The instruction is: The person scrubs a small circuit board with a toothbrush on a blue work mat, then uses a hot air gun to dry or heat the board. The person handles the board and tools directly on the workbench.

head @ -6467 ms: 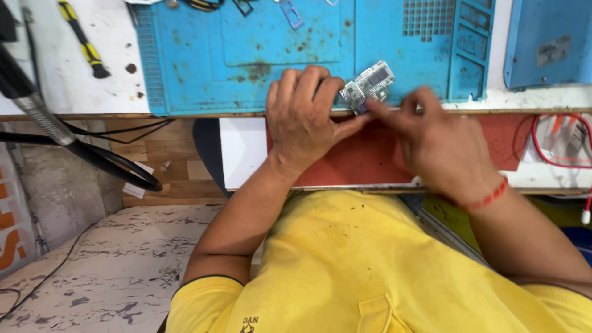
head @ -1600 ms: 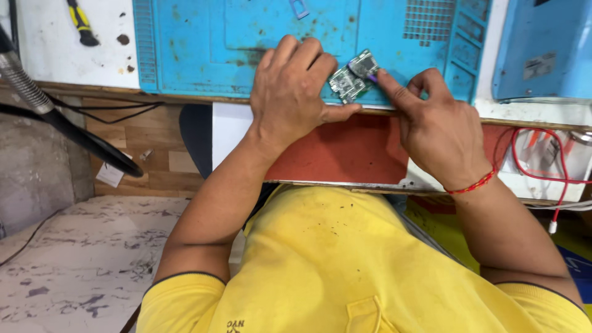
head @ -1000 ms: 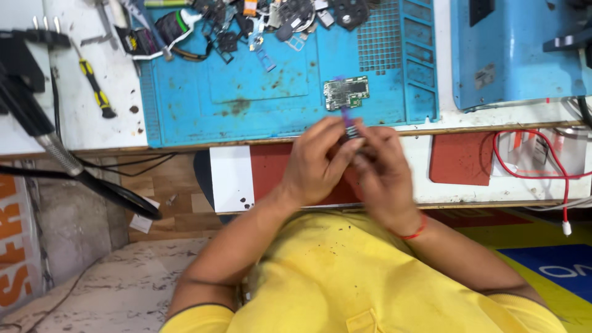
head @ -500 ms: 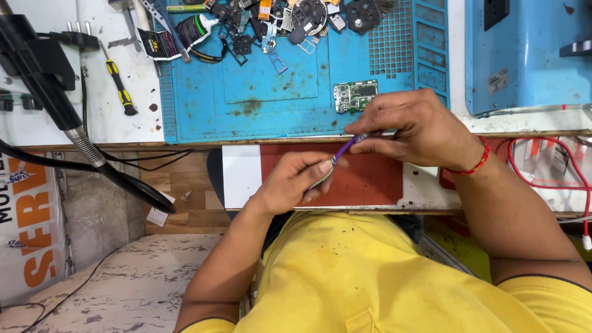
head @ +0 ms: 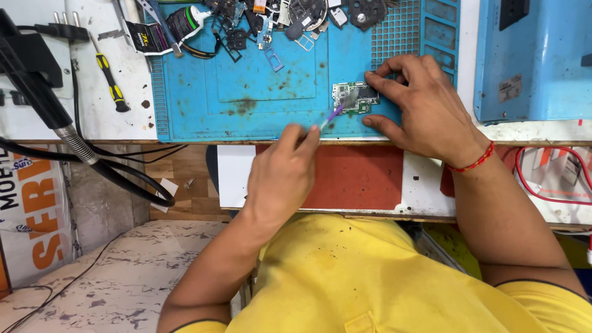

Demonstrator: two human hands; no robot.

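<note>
A small green circuit board (head: 354, 97) lies flat on the blue work mat (head: 246, 92). My right hand (head: 422, 108), with a red thread on its wrist, rests on the mat with its fingertips pinching the board's right edge. My left hand (head: 285, 168) is below the mat's front edge and grips a thin purple tool (head: 333, 113). The tool slants up to the right, and its blurred tip touches the board's lower left corner.
A heap of loose phone parts (head: 277, 18) covers the mat's far edge. A yellow-and-black screwdriver (head: 108, 79) lies on the white bench at left, near a black hose with a metal neck (head: 71, 139). A blue box (head: 536, 55) stands at right, above red cables (head: 546, 182). A red pad (head: 354, 176) lies below the mat.
My right hand let go of the purple tool and moved up onto the board. My left hand kept the tool and raised its tip to the board.
</note>
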